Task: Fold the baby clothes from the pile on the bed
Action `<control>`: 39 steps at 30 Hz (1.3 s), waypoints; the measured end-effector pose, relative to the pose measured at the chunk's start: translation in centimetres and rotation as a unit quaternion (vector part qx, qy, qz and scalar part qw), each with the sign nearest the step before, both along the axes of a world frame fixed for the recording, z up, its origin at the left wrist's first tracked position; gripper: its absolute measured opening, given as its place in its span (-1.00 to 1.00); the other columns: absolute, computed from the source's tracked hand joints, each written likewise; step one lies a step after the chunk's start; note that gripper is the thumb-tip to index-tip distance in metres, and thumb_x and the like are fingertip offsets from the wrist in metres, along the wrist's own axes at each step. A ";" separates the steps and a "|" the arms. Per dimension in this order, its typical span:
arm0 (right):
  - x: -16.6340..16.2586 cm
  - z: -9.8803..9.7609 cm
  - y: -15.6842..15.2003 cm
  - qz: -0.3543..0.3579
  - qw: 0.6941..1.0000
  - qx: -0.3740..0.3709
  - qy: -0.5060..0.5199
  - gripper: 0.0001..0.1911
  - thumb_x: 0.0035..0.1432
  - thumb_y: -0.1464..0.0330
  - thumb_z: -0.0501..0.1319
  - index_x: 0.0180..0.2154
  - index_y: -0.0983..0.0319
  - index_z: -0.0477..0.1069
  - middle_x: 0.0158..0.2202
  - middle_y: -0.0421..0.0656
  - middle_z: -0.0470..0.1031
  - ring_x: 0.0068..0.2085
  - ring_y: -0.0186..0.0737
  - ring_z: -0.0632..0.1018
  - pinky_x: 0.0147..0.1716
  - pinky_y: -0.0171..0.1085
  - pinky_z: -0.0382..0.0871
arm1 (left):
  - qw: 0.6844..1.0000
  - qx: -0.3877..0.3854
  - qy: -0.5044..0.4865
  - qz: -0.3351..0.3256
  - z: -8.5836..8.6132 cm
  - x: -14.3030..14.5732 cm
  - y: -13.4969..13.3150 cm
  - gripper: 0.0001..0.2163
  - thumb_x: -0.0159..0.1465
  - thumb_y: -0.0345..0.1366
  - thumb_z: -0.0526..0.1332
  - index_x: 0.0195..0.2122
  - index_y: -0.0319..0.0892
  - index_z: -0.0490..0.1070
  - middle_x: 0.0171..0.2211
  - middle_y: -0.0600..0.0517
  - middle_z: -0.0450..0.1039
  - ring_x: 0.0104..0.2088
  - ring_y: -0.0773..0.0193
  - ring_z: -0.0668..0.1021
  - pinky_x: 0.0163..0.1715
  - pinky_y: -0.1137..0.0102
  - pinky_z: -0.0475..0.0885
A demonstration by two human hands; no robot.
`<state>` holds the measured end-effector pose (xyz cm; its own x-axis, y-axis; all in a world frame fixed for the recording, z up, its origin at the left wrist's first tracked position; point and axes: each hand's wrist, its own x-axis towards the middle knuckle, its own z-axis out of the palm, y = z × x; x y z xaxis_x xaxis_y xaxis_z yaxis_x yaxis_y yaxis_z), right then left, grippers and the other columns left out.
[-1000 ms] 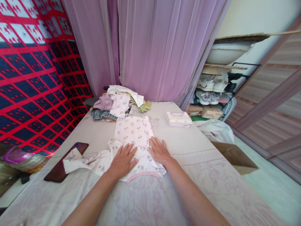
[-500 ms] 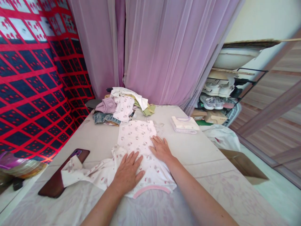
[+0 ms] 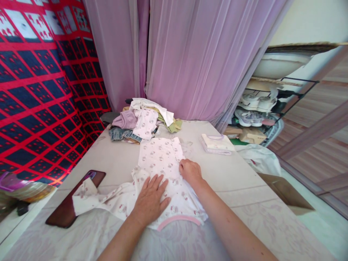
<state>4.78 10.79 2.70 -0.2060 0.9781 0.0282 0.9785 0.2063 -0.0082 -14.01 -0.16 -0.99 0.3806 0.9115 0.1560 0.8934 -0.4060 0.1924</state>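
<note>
A white long-sleeved child's shirt [image 3: 160, 156] with small printed figures and a pink neckband lies spread on the bed, its neck toward me. One sleeve stretches out to the left, over part of a dark phone [image 3: 65, 203]. My left hand [image 3: 152, 197] rests flat on the middle of the shirt, fingers extended. At the shirt's right edge my right hand [image 3: 191, 170] is closed, its curled fingertips on the fabric there. The folds under those fingers are partly hidden.
A heap of mixed clothes [image 3: 141, 119] sits at the back left. A folded garment [image 3: 217, 143] lies at the back right. Beyond the bed's right side are a shoe rack [image 3: 255, 105] and an open cardboard box [image 3: 285, 192]. Purple curtains [image 3: 195, 61] hang behind.
My right hand has gone from lying flat with fingers out to closed at the shirt's right edge. My left hand stays flat on the shirt. The view has shifted slightly.
</note>
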 end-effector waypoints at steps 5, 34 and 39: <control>-0.4 0.9 1.3 -0.003 1.000 -0.002 0.009 -0.60 0.29 0.21 -0.07 -0.18 0.20 0.49 -0.16 -0.04 0.54 -0.17 -0.16 0.54 -0.19 -0.25 0.30 | 1.000 0.006 -0.001 -0.001 -0.1 0.0 0.0 -0.48 0.33 0.04 -0.02 0.23 -0.08 0.19 0.27 -0.09 0.15 0.27 0.02 0.18 0.23 0.02 0.04; -3.1 -2.6 12.5 0.033 0.993 -0.089 0.063 -0.37 0.33 0.11 -0.25 0.33 0.22 -0.16 0.39 -0.11 -0.22 0.36 -0.14 -0.13 0.25 0.10 -0.22 | 0.999 0.048 0.007 -0.003 -0.9 -0.2 -0.3 -0.48 0.34 0.03 -0.05 0.26 -0.06 0.14 0.28 -0.06 0.13 0.28 0.04 0.16 0.23 0.03 0.06; -2.8 -1.5 10.5 0.034 0.993 -0.093 0.061 -0.37 0.33 0.10 -0.29 0.33 0.23 -0.12 0.38 -0.12 -0.20 0.35 -0.15 -0.09 0.25 0.09 -0.21 | 0.999 0.038 -0.003 0.001 -0.8 -0.1 -0.3 -0.48 0.33 0.03 -0.03 0.25 -0.06 0.16 0.28 -0.07 0.13 0.28 0.04 0.16 0.24 0.03 0.04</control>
<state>2.00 21.33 1.15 -0.2786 0.9526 -0.1224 0.9515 0.2565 -0.1701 -14.14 -0.47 -1.83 0.3778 0.8975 0.2274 0.8932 -0.4180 0.1656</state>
